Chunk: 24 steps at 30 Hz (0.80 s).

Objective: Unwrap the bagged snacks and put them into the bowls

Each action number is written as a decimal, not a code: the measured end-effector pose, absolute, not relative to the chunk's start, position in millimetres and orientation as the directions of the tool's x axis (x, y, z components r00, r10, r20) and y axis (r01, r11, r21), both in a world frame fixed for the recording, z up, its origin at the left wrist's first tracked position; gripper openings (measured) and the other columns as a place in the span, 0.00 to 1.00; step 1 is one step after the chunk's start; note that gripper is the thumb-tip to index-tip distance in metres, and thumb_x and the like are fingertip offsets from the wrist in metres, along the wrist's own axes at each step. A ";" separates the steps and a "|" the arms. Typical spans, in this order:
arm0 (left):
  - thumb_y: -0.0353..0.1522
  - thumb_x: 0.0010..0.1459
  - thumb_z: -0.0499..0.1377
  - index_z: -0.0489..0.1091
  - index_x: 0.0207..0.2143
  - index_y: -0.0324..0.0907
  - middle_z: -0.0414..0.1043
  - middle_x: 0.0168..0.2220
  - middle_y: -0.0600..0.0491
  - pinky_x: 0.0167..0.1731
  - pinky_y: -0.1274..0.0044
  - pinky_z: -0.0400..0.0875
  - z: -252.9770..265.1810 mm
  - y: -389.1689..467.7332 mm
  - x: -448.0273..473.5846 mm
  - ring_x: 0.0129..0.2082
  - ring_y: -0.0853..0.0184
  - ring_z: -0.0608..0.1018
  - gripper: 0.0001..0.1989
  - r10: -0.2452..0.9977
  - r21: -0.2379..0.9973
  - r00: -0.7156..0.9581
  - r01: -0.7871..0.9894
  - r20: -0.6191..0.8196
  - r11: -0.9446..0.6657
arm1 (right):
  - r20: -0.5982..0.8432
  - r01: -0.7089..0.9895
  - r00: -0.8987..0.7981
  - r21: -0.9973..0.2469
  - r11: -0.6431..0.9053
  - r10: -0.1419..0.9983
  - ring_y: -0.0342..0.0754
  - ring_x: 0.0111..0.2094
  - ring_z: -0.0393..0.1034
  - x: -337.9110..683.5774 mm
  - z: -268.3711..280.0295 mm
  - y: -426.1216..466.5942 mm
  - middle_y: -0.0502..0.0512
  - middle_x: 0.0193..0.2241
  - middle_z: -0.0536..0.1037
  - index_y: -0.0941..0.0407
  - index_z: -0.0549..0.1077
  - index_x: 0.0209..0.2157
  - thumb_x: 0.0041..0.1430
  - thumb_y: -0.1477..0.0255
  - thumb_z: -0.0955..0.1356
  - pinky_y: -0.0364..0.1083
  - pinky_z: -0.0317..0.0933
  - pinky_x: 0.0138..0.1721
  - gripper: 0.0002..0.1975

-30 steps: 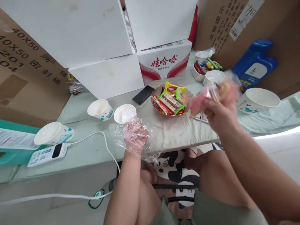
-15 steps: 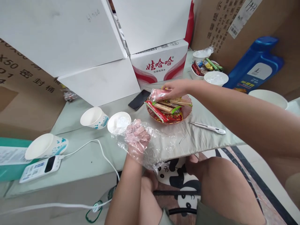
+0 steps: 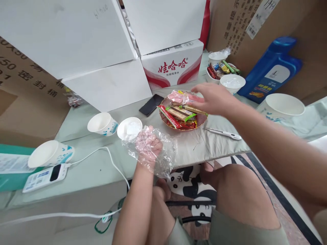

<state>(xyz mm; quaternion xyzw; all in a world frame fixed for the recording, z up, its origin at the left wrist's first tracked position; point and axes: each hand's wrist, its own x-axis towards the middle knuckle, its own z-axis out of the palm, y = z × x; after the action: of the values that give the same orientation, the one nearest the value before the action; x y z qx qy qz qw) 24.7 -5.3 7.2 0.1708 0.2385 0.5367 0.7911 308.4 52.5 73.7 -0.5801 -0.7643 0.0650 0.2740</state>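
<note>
My left hand (image 3: 150, 146) is closed on a crumpled clear plastic bag (image 3: 168, 153), which hangs over the table's front edge. My right hand (image 3: 216, 98) is above the right rim of a pinkish clear bowl (image 3: 203, 119), fingers apart and slightly blurred. Inside the bowl a pink wrapped packet (image 3: 176, 97) lies at the back. In front of it are brown-and-green wrapped snack sticks (image 3: 178, 113) and a red stick packet (image 3: 168, 116). Just left of my left hand stands a paper bowl (image 3: 122, 130) with clear plastic in it.
A white utility knife (image 3: 224, 133) lies right of the snack bowl, a black phone (image 3: 151, 104) behind it. Paper cups (image 3: 108, 126), a power bank (image 3: 43, 178) with a white cable, a blue bottle (image 3: 270, 73) and a white carton (image 3: 173, 64) surround the space.
My right hand has let go of the pink packet, which now rests in the bowl, and has moved right with its fingers opening. My left hand still holds the plastic bag.
</note>
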 end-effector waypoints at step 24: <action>0.33 0.46 0.70 0.67 0.31 0.41 0.77 0.27 0.56 0.25 0.82 0.73 -0.8 -6.5 6.4 0.24 0.71 0.79 0.15 0.932 0.922 -0.017 -0.155 -0.361 0.354 | -0.200 -0.471 0.196 -0.878 -0.086 0.960 0.52 0.46 0.77 283.9 -21.8 -71.7 0.52 0.42 0.81 0.47 0.68 0.43 0.45 0.55 0.76 0.52 0.70 0.45 0.26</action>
<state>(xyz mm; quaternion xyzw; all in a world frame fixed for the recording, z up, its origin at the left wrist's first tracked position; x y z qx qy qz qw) 6.4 -6.5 -0.8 0.3500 0.5551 0.4477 0.6074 283.9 -71.7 -21.8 -0.4603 -0.2658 0.5755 0.6215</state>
